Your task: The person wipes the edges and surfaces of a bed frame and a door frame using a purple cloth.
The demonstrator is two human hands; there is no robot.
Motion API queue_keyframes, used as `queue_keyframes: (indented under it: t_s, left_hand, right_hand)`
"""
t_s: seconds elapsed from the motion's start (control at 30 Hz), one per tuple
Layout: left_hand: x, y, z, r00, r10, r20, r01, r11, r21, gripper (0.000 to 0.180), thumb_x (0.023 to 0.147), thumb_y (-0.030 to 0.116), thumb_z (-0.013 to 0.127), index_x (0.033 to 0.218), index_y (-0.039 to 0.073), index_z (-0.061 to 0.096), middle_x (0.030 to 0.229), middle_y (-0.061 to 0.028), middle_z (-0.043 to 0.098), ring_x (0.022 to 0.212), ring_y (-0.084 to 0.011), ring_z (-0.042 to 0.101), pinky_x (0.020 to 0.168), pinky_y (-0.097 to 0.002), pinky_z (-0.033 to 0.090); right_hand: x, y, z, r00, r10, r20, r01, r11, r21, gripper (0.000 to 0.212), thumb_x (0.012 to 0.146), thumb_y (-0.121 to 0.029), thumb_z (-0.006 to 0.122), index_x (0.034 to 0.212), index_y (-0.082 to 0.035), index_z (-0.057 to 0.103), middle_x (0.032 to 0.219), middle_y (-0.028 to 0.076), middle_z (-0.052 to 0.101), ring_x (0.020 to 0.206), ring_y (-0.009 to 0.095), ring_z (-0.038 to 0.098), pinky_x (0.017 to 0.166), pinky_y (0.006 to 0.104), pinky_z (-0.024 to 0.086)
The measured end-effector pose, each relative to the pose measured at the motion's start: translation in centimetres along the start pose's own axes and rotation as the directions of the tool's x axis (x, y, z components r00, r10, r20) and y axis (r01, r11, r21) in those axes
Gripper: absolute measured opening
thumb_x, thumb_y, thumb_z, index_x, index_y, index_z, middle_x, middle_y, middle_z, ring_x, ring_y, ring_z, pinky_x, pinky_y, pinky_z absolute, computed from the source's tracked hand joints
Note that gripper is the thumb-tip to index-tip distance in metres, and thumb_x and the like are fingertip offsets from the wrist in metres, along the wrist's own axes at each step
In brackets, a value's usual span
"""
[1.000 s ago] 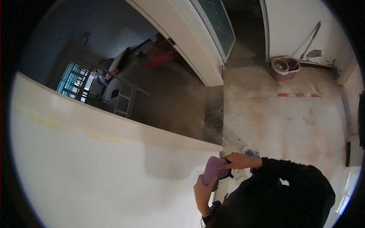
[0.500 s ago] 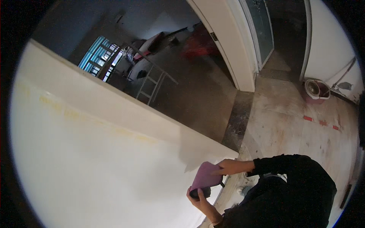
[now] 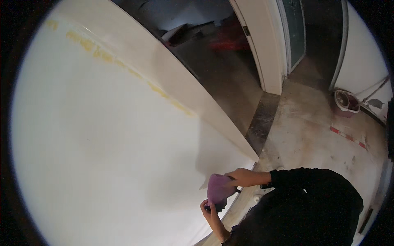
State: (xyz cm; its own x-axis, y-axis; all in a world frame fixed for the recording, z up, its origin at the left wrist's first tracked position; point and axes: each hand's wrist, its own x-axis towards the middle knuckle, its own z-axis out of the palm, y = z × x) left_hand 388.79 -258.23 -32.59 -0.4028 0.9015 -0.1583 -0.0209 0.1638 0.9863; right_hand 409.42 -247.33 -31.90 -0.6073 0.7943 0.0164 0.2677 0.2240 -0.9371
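Observation:
My left hand [image 3: 211, 216] curls its fingers around a rounded black object [image 3: 221, 205] from below. A purple sheet of cloth-like material [image 3: 218, 189] bends over the top of that object. On the upper side, my right hand [image 3: 242, 177] grips the purple sheet near its edge, thumb pressed on it. I cannot make out what kind of thing the black object is. Both hands are close together in front of a large white panel [image 3: 115, 147], and their shadow falls on it.
Yellow stains [image 3: 102, 54] run in a line along the white panel. Beyond its edge is a doorway with a white frame [image 3: 260, 45] and a dark stone threshold [image 3: 262, 119]. A mop bucket [image 3: 347, 102] and a red-and-white strip [image 3: 348, 137] are on the floor at right.
The view has swung left, showing more of the white panel and less of the room beyond. The purple sheet is bent down further over the black object; both hands keep their grip.

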Motion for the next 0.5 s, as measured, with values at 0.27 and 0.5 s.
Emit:
queue_keyframes:
  t_s: [0.27,0.5]
  left_hand:
    - [2.5,1.3,2.7,0.965,-0.015,0.260,-0.027,0.987,0.158,0.054,0.086,0.025,0.060,0.128,0.000,0.036,0.106,-0.0136,0.053,0.098,-0.0217,0.049,0.087,-0.0324,0.039]
    - [5.0,3.4,2.8,0.883,0.023,0.469,-0.160,0.953,0.256,0.043,0.085,0.028,0.062,0.101,-0.012,0.056,0.090,-0.0148,0.061,0.080,-0.0208,0.056,0.075,-0.0318,0.046]
  right_hand:
    - [-2.9,-1.2,0.0,0.953,0.113,-0.283,-0.097,0.993,0.070,0.057,0.087,-0.048,0.049,0.120,-0.001,0.050,0.086,0.023,0.063,0.080,0.035,0.062,0.072,0.0420,0.048]
    - [-5.2,-3.7,0.9,0.854,0.419,-0.309,-0.365,0.905,0.220,0.058,0.086,-0.054,0.048,0.109,-0.001,0.057,0.071,0.013,0.062,0.063,0.022,0.062,0.055,0.0331,0.047]
